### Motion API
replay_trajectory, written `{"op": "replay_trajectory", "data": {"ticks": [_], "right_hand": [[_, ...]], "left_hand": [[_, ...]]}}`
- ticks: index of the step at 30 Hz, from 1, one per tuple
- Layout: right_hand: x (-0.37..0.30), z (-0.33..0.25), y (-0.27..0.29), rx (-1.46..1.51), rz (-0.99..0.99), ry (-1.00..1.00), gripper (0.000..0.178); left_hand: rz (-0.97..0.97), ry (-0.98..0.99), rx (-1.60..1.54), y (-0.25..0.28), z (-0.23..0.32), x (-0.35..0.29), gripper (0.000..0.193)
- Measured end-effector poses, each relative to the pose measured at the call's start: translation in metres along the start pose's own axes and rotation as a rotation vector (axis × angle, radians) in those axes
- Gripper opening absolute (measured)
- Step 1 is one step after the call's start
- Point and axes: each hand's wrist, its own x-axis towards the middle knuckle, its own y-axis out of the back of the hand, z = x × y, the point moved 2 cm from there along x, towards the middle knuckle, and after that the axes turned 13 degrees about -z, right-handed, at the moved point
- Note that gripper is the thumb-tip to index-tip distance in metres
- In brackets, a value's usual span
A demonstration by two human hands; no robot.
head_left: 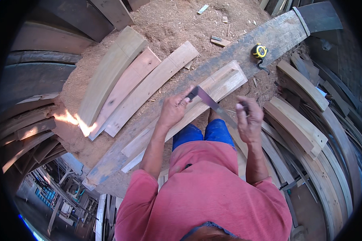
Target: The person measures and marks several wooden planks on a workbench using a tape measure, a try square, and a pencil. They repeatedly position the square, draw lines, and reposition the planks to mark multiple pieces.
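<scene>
My left hand (174,107) grips the dark stock of a try square (208,99), whose metal blade slants down toward my right. It is held above a long pale board (225,82) lying on a wide, worn plank (275,36). My right hand (251,120) is raised beside the far end of the blade, its fingers curled and partly blurred. Something small and dark shows between those fingers, too unclear to name. A yellow and black tape measure (259,51) rests on the plank beyond the board, a dark strap trailing from it.
Three cut boards (153,88) lie on sawdust (165,20) at the left. More timber (297,124) is stacked close on my right. Dark planks (40,80) stand along the left side. Small wood offcuts (220,41) are scattered beyond the plank.
</scene>
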Motion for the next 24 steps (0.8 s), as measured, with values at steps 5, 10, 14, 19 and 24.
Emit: {"op": "replay_trajectory", "data": {"ticks": [5,10,14,19,24], "right_hand": [[0.006,0.031,-0.052,-0.165,-0.087,0.137,0.024],[0.006,0.044,-0.070,-0.218,-0.106,0.184,0.032],[0.010,0.046,-0.070,-0.276,-0.100,0.215,0.037],[0.012,0.048,-0.071,-0.328,-0.081,0.236,0.038],[0.012,0.050,-0.073,-0.309,-0.094,0.215,0.036]], "left_hand": [[0.057,0.018,0.318,-0.043,-0.003,-0.019,0.065],[-0.060,-0.151,0.516,-0.051,0.012,-0.031,0.074],[-0.118,-0.117,0.555,-0.052,0.010,-0.025,0.074],[-0.115,-0.075,0.589,-0.057,0.009,-0.023,0.062],[-0.145,-0.069,0.571,-0.055,0.012,-0.021,0.056]]}}
